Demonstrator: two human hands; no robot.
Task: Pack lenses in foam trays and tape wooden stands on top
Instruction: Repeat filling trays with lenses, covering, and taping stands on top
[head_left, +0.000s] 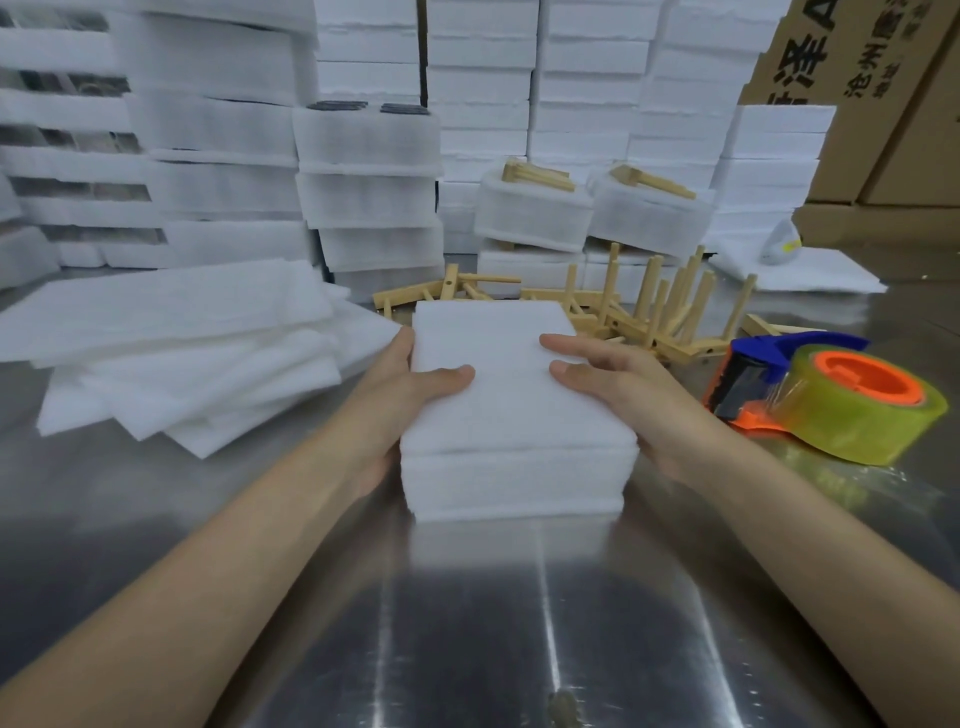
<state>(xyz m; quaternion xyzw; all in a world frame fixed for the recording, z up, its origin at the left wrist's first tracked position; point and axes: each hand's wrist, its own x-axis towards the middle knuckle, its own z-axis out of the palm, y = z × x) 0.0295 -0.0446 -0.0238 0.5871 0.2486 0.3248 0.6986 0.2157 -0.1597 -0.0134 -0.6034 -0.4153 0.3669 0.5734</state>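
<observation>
Head view puts a closed white foam tray block at the centre of the shiny metal tabletop. We see a seam running across its near face, so one foam layer sits on another; whatever lies inside is hidden from us. Behind it, tall stacks of foam trays fill the back. On one shorter stack, dark flat things show in the top tray, too blurred for us to name. Two wrapped foam packs stand to the right of that stack, each with a wooden stand lying on top. Loose wooden stands lie in a heap just behind the block, some with pegs pointing up. Flat foam sheets are piled untidily to the left. A tape dispenser, orange and blue with a clear roll, rests on the tabletop to the right. At the far right stand cardboard boxes.

The left grip clasps the block's left side: the thumb lies over the top face and the fingers run along the side. The right grip clasps the right side likewise, with two digits over the top edge and the rest hidden behind the foam. Both grips hold the block, which sits on the tabletop; we cannot tell whether it is pressed down or only steadied.
</observation>
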